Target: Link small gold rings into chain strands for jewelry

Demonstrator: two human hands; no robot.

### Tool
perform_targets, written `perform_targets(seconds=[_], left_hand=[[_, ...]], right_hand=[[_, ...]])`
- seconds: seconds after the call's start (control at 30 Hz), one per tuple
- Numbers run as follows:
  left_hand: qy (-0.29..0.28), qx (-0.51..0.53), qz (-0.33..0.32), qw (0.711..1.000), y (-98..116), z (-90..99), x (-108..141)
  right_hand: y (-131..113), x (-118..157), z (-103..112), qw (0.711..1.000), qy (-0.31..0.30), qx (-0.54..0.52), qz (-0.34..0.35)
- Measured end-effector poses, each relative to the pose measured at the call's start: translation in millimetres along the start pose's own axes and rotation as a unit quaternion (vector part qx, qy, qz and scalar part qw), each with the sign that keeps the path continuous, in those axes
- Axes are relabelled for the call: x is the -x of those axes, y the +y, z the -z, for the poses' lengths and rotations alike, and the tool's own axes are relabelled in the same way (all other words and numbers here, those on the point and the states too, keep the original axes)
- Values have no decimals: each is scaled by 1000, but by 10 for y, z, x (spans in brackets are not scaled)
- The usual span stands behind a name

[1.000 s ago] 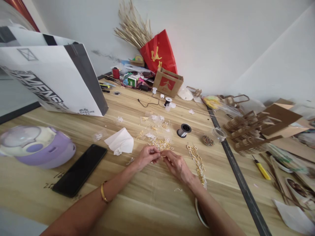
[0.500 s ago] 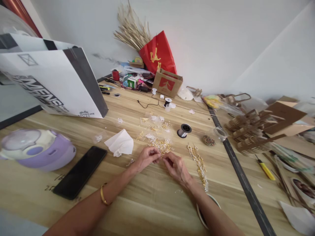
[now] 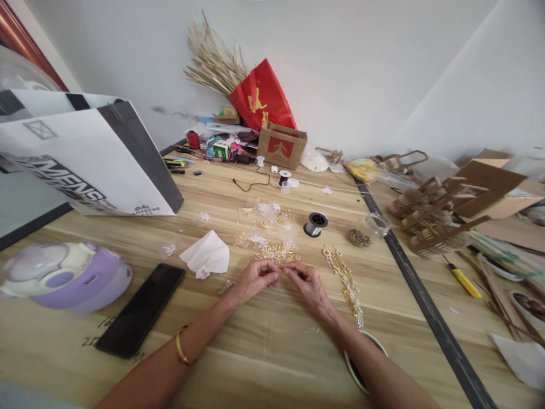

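Note:
My left hand [image 3: 258, 278] and my right hand [image 3: 305, 281] meet fingertip to fingertip at the near edge of a pile of small gold and silver beads [image 3: 275, 250]. Both are closed in a pinch. What lies between the fingertips is too small to make out. Right of my right hand, gold and silver chain-like strands [image 3: 344, 278] stretch along the table. Behind the pile lie small clear bags of findings [image 3: 268, 211], and a spool of thin wire [image 3: 315, 225] stands to the right. A gold bangle [image 3: 182, 346] circles my left wrist.
Left of my hands are a white tissue [image 3: 206, 254], a black phone [image 3: 141, 309], a purple and cream device [image 3: 70, 276] and a large paper bag [image 3: 123, 165]. To the right sit a bead heap [image 3: 360, 238], small woven baskets [image 3: 438, 224] and a yellow cutter [image 3: 465, 278]. A bowl [image 3: 355, 372] is partly under my right forearm.
The camera view has shifted slightly. Both hands stay pinched together at the bead pile; the right fingers look a little more stretched toward the left hand.

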State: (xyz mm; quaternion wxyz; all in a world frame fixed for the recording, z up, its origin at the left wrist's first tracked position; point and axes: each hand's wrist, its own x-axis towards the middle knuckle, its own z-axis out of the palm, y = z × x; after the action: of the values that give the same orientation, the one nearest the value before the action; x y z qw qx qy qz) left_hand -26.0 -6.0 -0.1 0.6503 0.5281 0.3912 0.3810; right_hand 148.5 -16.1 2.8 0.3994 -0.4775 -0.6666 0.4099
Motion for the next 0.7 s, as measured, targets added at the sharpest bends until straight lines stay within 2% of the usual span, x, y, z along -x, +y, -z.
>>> perform_targets(seconds=[0.23,0.5,0.7], left_hand=[[-19,-46,-23,998,-99,18,-20],[-38,-61,-13,997,17,21,0],[-20,-55,-4,998,3,27,-8]], right_hand=[[-34,-8,0,998,-32,-61,1],[-26,-13,42,999,-45,-30,3],[-63,16,33,998,-33,38,39]])
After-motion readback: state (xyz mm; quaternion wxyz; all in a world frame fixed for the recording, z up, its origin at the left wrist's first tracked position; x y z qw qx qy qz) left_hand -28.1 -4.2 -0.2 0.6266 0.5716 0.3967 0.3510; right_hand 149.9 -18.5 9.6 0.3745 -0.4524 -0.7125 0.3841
